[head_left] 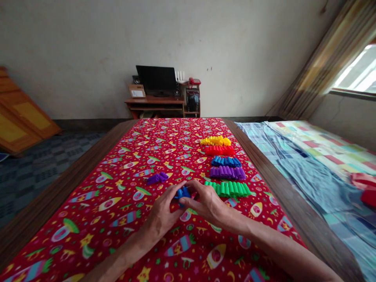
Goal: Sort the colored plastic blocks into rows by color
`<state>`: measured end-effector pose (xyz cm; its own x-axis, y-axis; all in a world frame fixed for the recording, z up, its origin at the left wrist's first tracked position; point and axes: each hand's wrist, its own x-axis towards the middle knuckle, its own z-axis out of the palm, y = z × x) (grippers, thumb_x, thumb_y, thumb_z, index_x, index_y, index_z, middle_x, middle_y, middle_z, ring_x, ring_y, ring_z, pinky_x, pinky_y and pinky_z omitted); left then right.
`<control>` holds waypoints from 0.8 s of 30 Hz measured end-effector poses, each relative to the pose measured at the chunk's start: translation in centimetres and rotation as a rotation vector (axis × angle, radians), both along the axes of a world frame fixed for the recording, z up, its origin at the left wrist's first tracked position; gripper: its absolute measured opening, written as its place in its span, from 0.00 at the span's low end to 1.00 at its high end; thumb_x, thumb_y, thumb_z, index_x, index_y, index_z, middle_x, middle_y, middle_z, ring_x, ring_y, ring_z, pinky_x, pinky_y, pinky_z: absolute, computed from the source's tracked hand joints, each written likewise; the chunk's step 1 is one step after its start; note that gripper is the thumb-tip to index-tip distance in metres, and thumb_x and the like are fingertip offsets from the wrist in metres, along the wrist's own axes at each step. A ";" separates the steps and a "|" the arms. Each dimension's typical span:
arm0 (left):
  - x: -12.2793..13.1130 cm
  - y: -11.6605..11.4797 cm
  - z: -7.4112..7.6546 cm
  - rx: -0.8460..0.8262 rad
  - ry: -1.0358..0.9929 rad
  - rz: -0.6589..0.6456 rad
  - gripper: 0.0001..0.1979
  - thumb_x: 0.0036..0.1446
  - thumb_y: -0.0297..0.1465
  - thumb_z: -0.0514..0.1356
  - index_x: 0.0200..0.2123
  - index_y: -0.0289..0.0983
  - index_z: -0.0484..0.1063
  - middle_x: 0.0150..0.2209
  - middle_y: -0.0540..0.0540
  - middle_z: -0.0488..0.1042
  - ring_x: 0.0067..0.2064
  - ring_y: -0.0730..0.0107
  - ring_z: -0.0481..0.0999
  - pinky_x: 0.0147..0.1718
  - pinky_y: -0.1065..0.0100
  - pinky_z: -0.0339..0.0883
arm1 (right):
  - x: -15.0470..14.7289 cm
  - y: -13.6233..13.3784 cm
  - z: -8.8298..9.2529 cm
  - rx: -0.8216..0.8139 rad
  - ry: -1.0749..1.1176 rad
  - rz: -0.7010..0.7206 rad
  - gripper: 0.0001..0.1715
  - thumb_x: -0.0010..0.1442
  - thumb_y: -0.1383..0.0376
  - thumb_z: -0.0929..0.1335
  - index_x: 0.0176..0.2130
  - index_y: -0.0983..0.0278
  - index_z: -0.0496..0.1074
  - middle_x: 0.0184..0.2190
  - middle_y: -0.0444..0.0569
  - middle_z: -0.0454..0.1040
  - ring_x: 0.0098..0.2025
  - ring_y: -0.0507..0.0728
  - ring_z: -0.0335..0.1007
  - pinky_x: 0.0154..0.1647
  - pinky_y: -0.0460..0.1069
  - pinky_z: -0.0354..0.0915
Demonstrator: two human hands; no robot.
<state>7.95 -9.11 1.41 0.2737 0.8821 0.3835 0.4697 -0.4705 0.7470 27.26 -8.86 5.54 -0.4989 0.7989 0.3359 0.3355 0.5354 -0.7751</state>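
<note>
Small blue plastic tube pieces lie between my two hands, low over the red patterned cloth. My left hand curves round their left side, with fingers and thumb bent toward them. From the right, my right hand closes in, its thumb against the blue pieces and its fingertips meeting the left hand's. The fingers partly hide the pieces. Just beyond my left hand lie a few purple tubes. A row of green tubes sits close to my right hand.
Beyond the green row are rows of purple, blue, red and yellow tubes. The cloth covers a table with dark wooden edges. A bed stands at right, a monitor desk at the far wall.
</note>
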 end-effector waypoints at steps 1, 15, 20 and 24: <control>0.0 0.1 0.1 -0.032 -0.031 0.007 0.24 0.57 0.36 0.61 0.57 0.42 0.67 0.52 0.43 0.75 0.50 0.58 0.77 0.50 0.59 0.74 | 0.1 0.1 0.2 0.029 -0.012 0.018 0.17 0.67 0.58 0.65 0.52 0.63 0.65 0.37 0.47 0.77 0.33 0.52 0.73 0.33 0.46 0.67; -0.1 0.3 1.6 -0.459 -0.313 -0.183 0.24 0.52 0.39 0.65 0.51 0.38 0.74 0.47 0.42 0.79 0.46 0.55 0.80 0.49 0.55 0.74 | 0.6 0.6 1.5 0.452 -0.431 0.134 0.19 0.67 0.67 0.63 0.57 0.68 0.64 0.45 0.58 0.74 0.44 0.58 0.72 0.44 0.52 0.70; -1.6 1.2 1.2 -0.011 0.087 -0.044 0.18 0.60 0.31 0.56 0.52 0.41 0.74 0.52 0.41 0.75 0.51 0.56 0.76 0.51 0.55 0.73 | 5.5 4.0 2.8 0.539 -0.336 -0.102 0.25 0.63 0.67 0.66 0.59 0.68 0.65 0.50 0.60 0.75 0.49 0.61 0.74 0.49 0.54 0.70; -3.1 2.2 0.7 0.161 0.320 -0.053 0.18 0.59 0.28 0.55 0.51 0.42 0.75 0.50 0.43 0.75 0.52 0.59 0.75 0.53 0.58 0.71 | 13.9 8.9 2.6 0.348 -0.252 -0.402 0.28 0.59 0.65 0.68 0.59 0.66 0.68 0.46 0.55 0.79 0.44 0.62 0.78 0.46 0.56 0.72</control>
